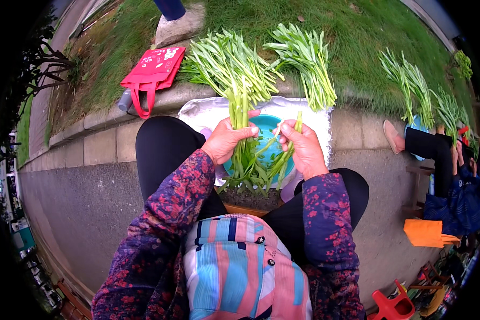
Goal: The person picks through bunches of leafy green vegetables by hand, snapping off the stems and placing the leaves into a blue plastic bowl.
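Observation:
My left hand [230, 140] is closed round a bunch of leafy green stalks [238, 109], cut ends up and leaves hanging down. To its right my right hand [303, 144] pinches a smaller few green stalks [297, 122], their leaves also drooping. Both bunches hang over a turquoise basin [272, 124], which has some green bits in it. The basin rests on a white cloth [317, 120] between my knees, and the leaves hide part of its near side.
Two heaps of the same greens, a wide one [224, 61] and a narrower one [309, 66], lie along the kerb. A red bag [157, 69] sits at the left beside a grey bottle [125, 100]. At the right another person [458, 186] sits near more greens [410, 85]; a red stool [394, 306] stands lower right.

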Motion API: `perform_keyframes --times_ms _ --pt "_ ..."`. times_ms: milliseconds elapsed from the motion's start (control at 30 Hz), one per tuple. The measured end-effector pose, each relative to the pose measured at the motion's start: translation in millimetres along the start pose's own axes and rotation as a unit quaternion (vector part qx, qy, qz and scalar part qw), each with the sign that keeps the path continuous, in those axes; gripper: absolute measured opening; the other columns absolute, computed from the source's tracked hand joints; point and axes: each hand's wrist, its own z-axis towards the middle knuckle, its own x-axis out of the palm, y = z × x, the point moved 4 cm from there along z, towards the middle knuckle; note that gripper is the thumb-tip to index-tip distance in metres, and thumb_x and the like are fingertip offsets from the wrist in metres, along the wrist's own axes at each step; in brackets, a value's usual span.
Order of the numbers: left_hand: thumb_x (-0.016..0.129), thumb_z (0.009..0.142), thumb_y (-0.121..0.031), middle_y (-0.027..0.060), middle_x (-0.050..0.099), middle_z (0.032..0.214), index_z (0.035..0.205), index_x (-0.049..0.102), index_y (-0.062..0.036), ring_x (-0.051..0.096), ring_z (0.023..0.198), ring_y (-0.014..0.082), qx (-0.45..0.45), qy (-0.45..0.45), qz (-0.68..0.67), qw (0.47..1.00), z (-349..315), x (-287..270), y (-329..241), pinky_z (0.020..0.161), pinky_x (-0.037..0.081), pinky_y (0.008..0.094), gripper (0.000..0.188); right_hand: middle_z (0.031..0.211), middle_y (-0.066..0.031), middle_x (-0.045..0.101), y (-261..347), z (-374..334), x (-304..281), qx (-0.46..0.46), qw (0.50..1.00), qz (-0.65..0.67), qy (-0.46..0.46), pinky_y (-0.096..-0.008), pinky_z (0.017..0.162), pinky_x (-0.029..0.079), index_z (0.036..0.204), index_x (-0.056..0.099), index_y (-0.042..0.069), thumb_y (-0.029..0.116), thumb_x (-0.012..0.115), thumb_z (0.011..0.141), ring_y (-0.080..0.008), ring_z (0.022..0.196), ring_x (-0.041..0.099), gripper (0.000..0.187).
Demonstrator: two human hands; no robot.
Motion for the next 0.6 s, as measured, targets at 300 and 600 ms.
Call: perform_keyframes --times_ms 300,600 --pt "0.071 0.080 -0.006 0.0029 0.062 0.082 0.097 0.063 0.0005 0.058 0.073 0.0110 -0.013 -0.016 0.117 0.993 1.9 0.2 5.3 0.069 0.047 0.0240 0.020 0.083 -0.0059 0.064 2.9 1.4 -7.4 -0.004 1.000 0.001 -0.027 -0.0216 0.056 0.042 0.096 0.060 0.003 0.017 0.065 0.087 -0.0089 0.066 0.052 0.017" --pt "0.073 0.078 -0.010 0.0028 0.064 0.083 0.094 0.066 0.0002 0.058 0.072 0.0095 -0.038 0.006 0.186 0.982 1.0 13.4 13.4 0.068 0.047 0.0238 0.020 0.081 -0.0045 0.063 2.7 1.2 -4.5 -0.006 1.000 -0.007 -0.030 -0.0219 0.057 0.041 0.097 0.061 0.003 0.017 0.065 0.087 -0.0087 0.066 0.052 0.017"
